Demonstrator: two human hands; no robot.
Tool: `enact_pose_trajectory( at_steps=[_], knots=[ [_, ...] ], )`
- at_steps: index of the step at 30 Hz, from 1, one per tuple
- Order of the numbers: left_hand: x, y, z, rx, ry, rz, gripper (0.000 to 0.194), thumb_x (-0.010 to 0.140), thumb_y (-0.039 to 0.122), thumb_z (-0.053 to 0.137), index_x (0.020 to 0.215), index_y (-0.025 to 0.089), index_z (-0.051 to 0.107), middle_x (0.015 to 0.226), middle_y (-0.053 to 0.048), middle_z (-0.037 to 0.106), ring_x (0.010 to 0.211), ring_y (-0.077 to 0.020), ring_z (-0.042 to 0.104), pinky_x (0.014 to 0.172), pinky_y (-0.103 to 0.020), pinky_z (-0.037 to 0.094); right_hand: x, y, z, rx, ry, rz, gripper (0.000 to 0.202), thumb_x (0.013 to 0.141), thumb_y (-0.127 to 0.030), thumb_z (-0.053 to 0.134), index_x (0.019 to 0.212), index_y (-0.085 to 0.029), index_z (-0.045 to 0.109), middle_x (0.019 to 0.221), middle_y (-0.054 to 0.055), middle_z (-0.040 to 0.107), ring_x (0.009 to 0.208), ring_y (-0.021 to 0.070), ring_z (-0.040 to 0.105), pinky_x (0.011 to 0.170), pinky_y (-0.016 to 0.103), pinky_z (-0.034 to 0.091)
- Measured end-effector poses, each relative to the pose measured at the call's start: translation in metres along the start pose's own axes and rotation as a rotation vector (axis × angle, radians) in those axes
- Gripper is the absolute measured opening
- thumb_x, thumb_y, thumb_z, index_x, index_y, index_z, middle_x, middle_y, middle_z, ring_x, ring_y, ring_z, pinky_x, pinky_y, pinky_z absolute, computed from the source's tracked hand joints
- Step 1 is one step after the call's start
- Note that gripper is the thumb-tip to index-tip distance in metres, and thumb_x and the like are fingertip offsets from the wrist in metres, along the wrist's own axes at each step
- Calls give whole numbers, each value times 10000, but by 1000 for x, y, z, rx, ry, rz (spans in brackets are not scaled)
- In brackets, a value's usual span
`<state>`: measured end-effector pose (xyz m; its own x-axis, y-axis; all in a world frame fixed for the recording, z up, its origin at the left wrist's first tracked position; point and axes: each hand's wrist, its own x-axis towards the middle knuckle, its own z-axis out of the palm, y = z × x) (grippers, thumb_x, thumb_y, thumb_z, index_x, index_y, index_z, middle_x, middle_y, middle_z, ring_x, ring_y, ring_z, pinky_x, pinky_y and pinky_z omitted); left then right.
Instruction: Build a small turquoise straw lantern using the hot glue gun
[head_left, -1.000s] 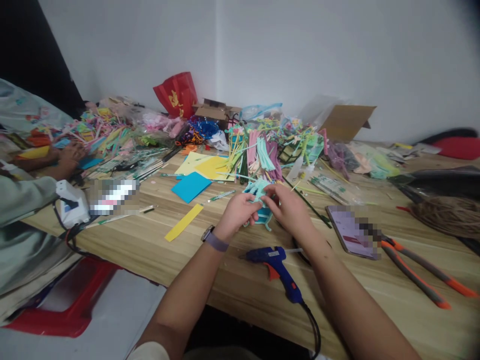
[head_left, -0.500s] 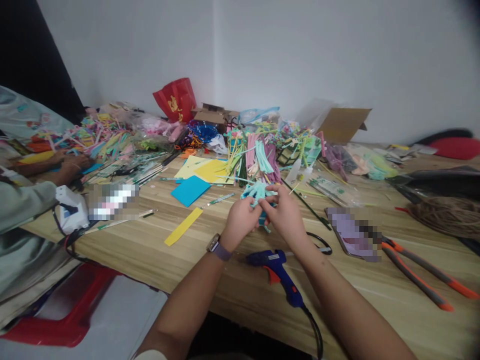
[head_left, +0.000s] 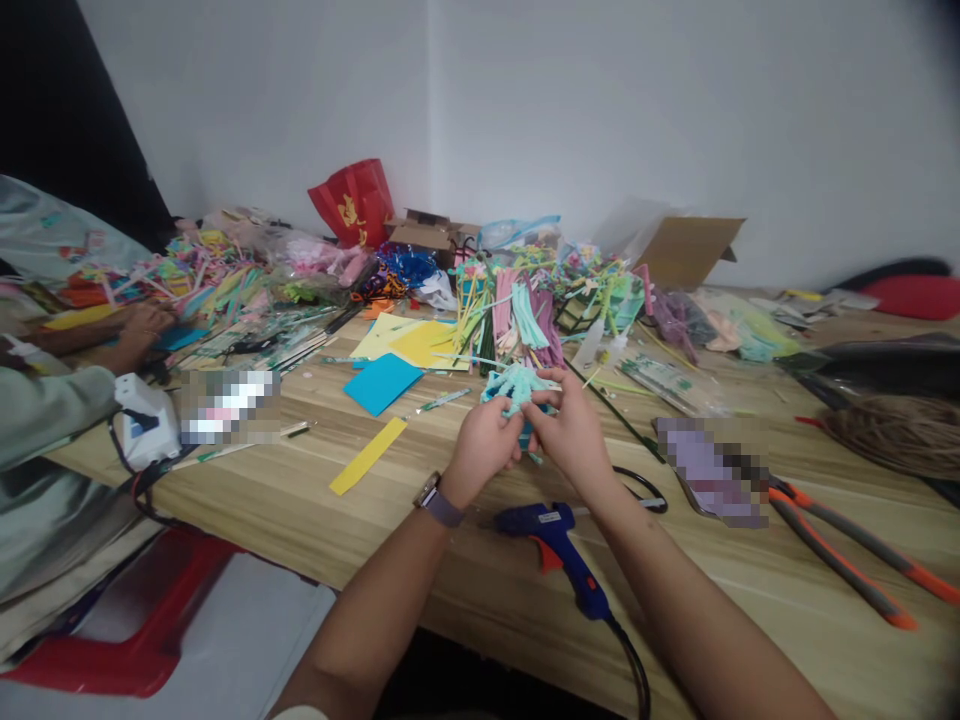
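A mint-green fuzzy craft piece with blue parts beneath it is held between both hands above the table. My left hand, with a watch on its wrist, grips the piece's near left side, fingers closed. My right hand pinches its right side with thumb and index finger. The fingers partly hide the piece's lower part. Just below the hands lies a blue glue gun with an orange trigger. Blue paper and a yellow strip lie to the left.
Bundles of pipe cleaners fill the table's back. Orange-handled pliers and a phone lie right. At left are a white power strip, another phone and another person's hands. A red bag stands behind.
The view has shifted very slightly. My fingers have moved a little on the mint-green piece, which both hands still hold. The other person's hands at the left have moved slightly.
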<state>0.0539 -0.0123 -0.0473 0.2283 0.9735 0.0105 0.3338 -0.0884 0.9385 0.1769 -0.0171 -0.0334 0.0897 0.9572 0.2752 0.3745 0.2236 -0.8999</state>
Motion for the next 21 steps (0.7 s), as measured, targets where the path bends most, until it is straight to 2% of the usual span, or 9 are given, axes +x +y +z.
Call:
enact_pose_trajectory(
  at_steps=[3, 6, 10, 12, 16, 21],
  knots=[
    [0, -3, 1, 18, -12, 31, 150, 915, 318, 414, 846, 206, 486, 466, 64, 506, 335, -112, 465, 391, -204, 321, 0, 1, 1, 7, 6, -3, 382, 747, -255, 553, 1109, -222, 436, 854, 17, 664, 335, 108, 527, 347, 247, 390],
    [-3, -2, 3, 112, 52, 88, 158, 927, 298, 412, 814, 211, 479, 470, 50, 501, 382, -123, 477, 448, -220, 327, 0, 1, 0, -84, 7, -50, 353, 765, -259, 544, 1108, -219, 474, 850, 17, 663, 339, 103, 516, 375, 252, 397],
    [-7, 1, 6, 356, 167, 156, 149, 939, 255, 388, 883, 195, 511, 549, -10, 551, 559, -180, 572, 548, -251, 359, 0, 3, -2, -181, 23, -142, 315, 774, -247, 542, 1086, -218, 518, 825, 28, 672, 421, 125, 535, 444, 261, 418],
    [-8, 1, 7, 408, 173, 153, 168, 944, 255, 366, 927, 183, 516, 583, -29, 576, 590, -194, 591, 560, -259, 374, 0, 5, -2, -194, 33, -154, 312, 774, -244, 541, 1084, -216, 524, 826, 35, 672, 473, 141, 555, 474, 268, 430],
    [-5, 0, 6, 165, 61, 74, 150, 933, 312, 393, 945, 200, 493, 525, 31, 553, 420, -144, 533, 461, -230, 377, 1, 6, -2, -207, 31, -107, 333, 779, -258, 530, 1107, -202, 513, 862, 42, 669, 461, 135, 545, 489, 280, 440],
    [-2, 0, 4, -13, 43, 7, 77, 889, 280, 442, 869, 213, 474, 470, 71, 508, 347, -116, 482, 375, -196, 347, 2, 4, -2, -147, 7, -84, 339, 769, -265, 540, 1101, -215, 494, 868, 31, 665, 398, 112, 519, 426, 262, 423]
  ],
)
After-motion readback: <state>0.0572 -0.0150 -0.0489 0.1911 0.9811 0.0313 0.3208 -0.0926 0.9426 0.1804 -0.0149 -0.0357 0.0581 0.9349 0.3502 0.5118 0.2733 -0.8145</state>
